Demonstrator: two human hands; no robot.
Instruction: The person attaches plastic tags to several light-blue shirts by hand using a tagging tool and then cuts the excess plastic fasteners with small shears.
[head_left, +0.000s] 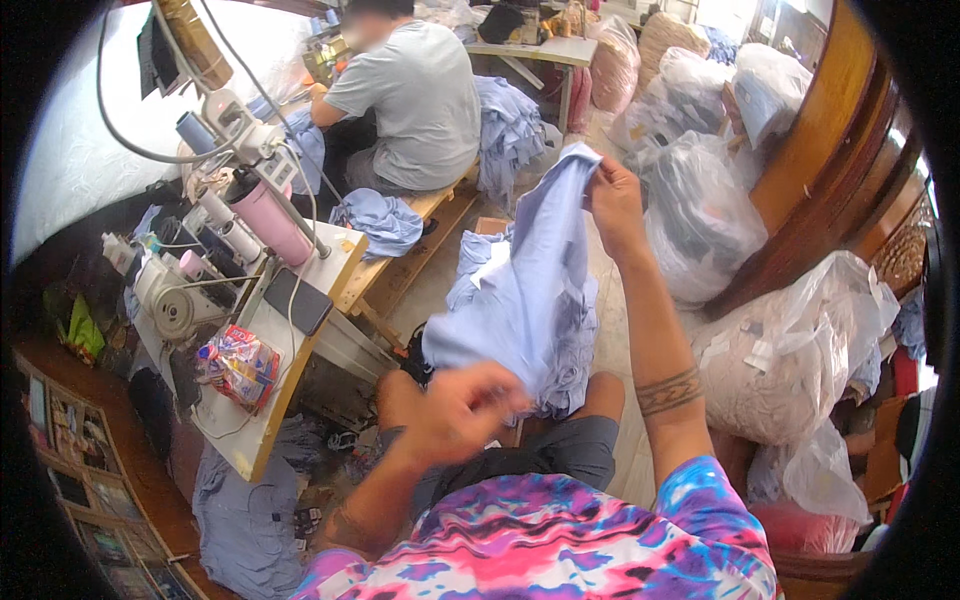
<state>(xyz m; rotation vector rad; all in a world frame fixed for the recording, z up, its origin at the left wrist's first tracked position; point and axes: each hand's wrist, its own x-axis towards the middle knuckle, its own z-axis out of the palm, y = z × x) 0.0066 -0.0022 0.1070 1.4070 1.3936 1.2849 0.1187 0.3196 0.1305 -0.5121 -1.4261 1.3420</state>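
A light blue garment piece (545, 265) hangs stretched in front of me, its upper corner pinched by my right hand (612, 205), which is raised with the arm extended. Its lower left edge is blurred by motion. My left hand (465, 410) is near that lower edge, with curled fingers smeared by motion; whether it touches the cloth I cannot tell. A small white piece (490, 268) shows against the blue cloth on its left side. Behind and below the held piece lies a heap of more light blue fabric (578, 365), between my knees and partly hidden.
On my left stands a sewing table (330, 262) with a machine (172, 308), thread cones, a pink tumbler (272, 222), a phone (298, 300) and a snack packet (240, 368). A co-worker (425, 105) sits ahead on a wooden bench (440, 205). Stuffed plastic bags (795, 345) line the right.
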